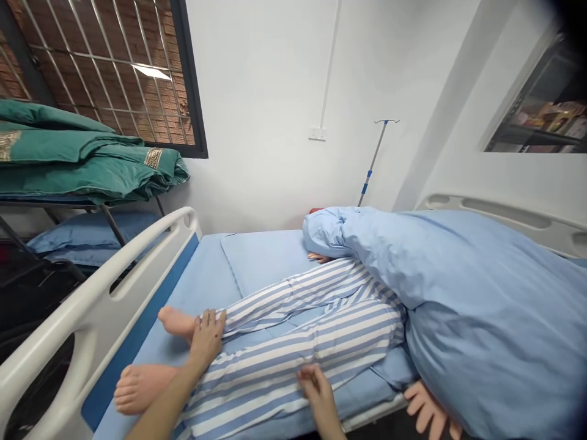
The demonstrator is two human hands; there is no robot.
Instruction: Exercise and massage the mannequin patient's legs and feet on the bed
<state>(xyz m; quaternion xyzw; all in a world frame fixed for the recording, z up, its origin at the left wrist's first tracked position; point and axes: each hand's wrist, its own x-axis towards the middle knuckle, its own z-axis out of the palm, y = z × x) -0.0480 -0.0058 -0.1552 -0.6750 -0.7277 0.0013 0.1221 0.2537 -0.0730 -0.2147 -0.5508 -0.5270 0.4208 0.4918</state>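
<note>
My left hand (pixel 207 341) lies over the far foot's (pixel 175 321) ankle at the hem of the striped trousers (pixel 353 339), its fingers (pixel 212 319) slightly apart. Left of them and nearer me is the near foot (pixel 143 386). My right hand (pixel 317 394) is at the near trouser leg, fingers curled; I cannot tell whether they pinch cloth. Right of them, a manikin hand (pixel 426 406) shows from under a blue quilt (pixel 481 287)
</note>
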